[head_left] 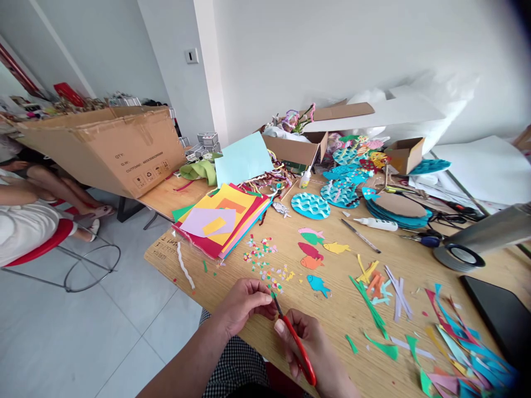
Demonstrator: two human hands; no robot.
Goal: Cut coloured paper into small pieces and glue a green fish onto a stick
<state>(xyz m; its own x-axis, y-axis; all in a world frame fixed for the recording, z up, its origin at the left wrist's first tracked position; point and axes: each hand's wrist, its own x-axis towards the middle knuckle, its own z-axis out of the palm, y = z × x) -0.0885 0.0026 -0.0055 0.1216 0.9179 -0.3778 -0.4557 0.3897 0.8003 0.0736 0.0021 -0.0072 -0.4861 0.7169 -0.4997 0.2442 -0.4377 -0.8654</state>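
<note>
My right hand (305, 340) is closed on red-handled scissors (296, 345), whose dark blades point up and left toward my other hand. With its fingers pinched, my left hand (249, 303) holds a tiny green paper piece (272, 294) at the blade tips. Just beyond both hands, small round confetti pieces (265, 254) in several colours lie scattered on the wooden table. Paper fish lie to the right of the confetti, among them a blue fish (318, 284), an orange fish (312, 262) and a yellow fish (337, 247).
Stacked coloured paper (211, 221) lies at the left. Wavy blue discs (310, 205), a pen (360, 236) and a glue bottle (379, 224) are farther back. Paper strips (371, 309) and a black tablet-like object (498, 309) lie right. A seated person (29, 221) is beyond a cardboard box (124, 149).
</note>
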